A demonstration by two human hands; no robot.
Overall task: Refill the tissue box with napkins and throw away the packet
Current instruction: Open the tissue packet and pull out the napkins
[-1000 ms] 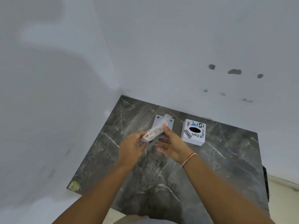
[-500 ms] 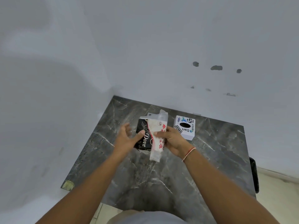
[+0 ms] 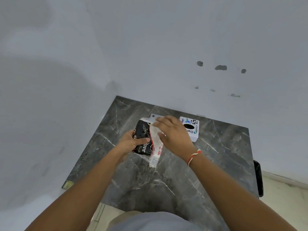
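I have the napkin packet (image 3: pixel 150 142) held above the marble table (image 3: pixel 216 164), its long axis running away from me. My left hand (image 3: pixel 131 144) clamps the black printed side, thumb across its face. My right hand (image 3: pixel 173 135) rests on the clear wrapper side, fingers (image 3: pixel 160 120) curled at the far end, seemingly pinching plastic, though I cannot tell how firmly. The tissue box (image 3: pixel 194 130) sits just beyond and right of my right fingers, so that hand is nearer
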